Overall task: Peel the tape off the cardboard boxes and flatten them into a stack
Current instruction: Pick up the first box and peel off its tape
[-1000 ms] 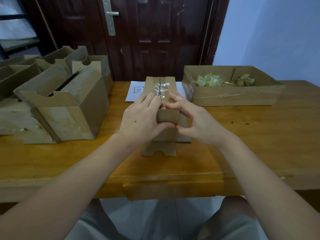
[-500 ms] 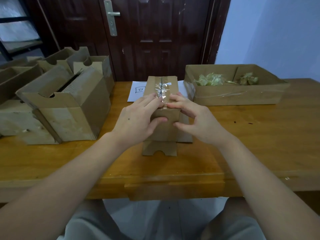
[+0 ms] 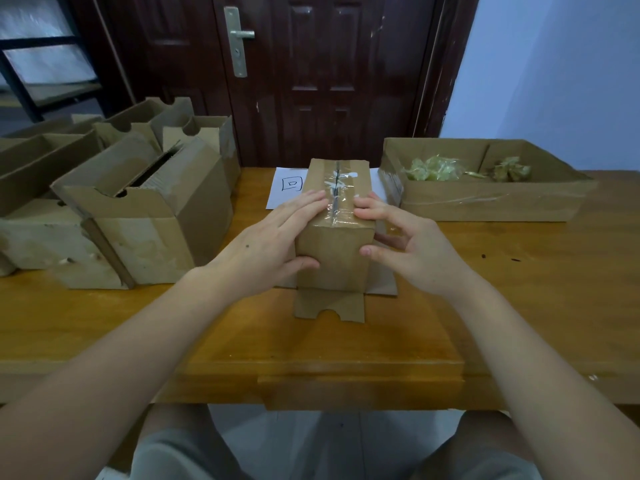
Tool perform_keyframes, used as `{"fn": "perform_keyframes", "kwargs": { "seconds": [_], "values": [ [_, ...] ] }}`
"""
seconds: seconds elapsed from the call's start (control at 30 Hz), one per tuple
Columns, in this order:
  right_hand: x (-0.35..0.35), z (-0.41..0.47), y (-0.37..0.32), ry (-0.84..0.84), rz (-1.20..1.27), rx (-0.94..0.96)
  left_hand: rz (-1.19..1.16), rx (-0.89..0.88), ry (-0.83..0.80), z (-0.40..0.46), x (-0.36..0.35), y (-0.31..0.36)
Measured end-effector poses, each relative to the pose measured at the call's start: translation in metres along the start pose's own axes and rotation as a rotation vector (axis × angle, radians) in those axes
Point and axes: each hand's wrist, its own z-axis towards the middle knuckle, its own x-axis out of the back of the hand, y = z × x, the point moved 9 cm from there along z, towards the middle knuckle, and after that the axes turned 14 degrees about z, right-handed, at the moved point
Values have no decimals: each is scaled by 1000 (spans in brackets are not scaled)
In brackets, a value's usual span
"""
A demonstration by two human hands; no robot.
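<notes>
A small brown cardboard box [image 3: 334, 252] stands upright at the table's middle, its bottom flap [image 3: 329, 308] lying toward me. Clear tape [image 3: 337, 199] runs along the top seam and wrinkles over the near edge. My left hand [image 3: 273, 240] grips the box's left side, fingers laid on the top beside the tape and thumb on the front face. My right hand [image 3: 412, 244] holds the right near corner, curled fingertips on the top next to the tape and thumb against the front edge.
Several opened cardboard boxes [image 3: 145, 216] crowd the left of the wooden table [image 3: 536, 289]. A shallow cardboard tray [image 3: 485, 202] at the right back holds crumpled tape [image 3: 433, 168]. A white paper sheet [image 3: 287, 187] lies behind the box, flat cardboard [image 3: 382, 282] under it.
My hands have spread slightly apart on the box top, uncovering the tape at the near edge. My right fingertips have shifted from the tape's end to its right side.
</notes>
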Motion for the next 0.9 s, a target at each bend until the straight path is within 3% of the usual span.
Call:
{"fn": "perform_keyframes", "kwargs": {
  "seconds": [0.43,0.9],
  "values": [
    [-2,-3,8,75,72,2,-27,-46,259,4,0,0],
    [-8,-6,1,143,105,41,18,-35,309,11,9,1]
  ]
}}
